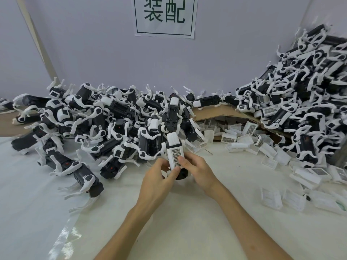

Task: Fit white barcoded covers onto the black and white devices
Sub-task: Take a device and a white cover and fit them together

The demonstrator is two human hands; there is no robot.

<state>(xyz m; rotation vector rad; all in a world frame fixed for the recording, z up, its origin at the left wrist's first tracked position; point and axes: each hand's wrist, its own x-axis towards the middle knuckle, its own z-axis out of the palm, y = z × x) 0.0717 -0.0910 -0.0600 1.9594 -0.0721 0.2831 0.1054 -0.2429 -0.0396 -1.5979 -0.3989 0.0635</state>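
Both hands clamped on one device (173, 147): left hand (159, 175) cradles beneath; right hand (195, 169) thumb atop barcoded cover (176, 157); advise even thumb pressure along cover edges, body braced from below, until flush.

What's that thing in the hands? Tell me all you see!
A black and white plastic device, held upright. A white cover with a grid of small barcodes lies on its front, and white legs stick out beside its top. The left hand and right hand both grip its lower end, thumbs on the cover.
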